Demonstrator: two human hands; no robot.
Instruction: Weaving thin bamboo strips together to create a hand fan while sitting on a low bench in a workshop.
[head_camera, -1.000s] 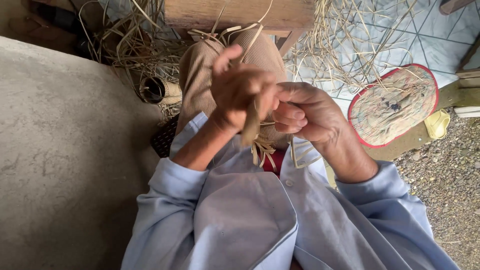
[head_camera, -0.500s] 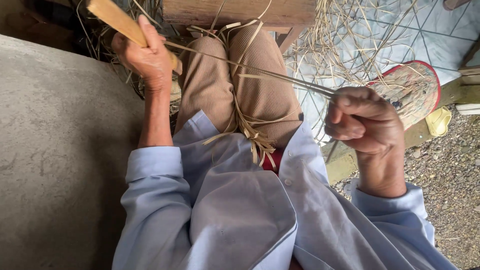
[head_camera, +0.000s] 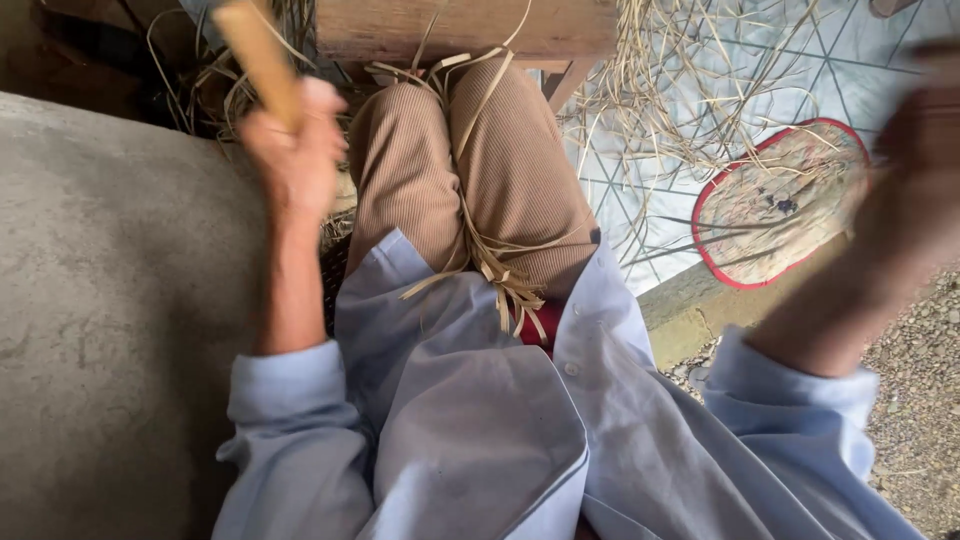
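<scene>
My left hand (head_camera: 295, 150) is raised at the upper left, closed around a flat pale wooden stick (head_camera: 258, 55) that points up and away from me. My right hand (head_camera: 915, 170) is flung out to the far right and badly blurred; I cannot make out whether anything is in it. Thin dry straw strips (head_camera: 500, 270) lie tangled across my lap, over brown ribbed trousers (head_camera: 450, 170) and a light blue shirt. Neither hand touches the strips on the lap.
A grey concrete slab (head_camera: 110, 300) fills the left side. A wooden stool (head_camera: 470, 25) stands ahead of my knees, with loose straw (head_camera: 680, 90) scattered on the tiled floor. A round woven fan with a red rim (head_camera: 775, 205) lies at right, gravel (head_camera: 920, 400) beyond it.
From working together over the lap, my hands have swung wide apart. The left rose up-left with the stick. The right pulled out to the right edge; the taut strip seen half a second ago no longer shows.
</scene>
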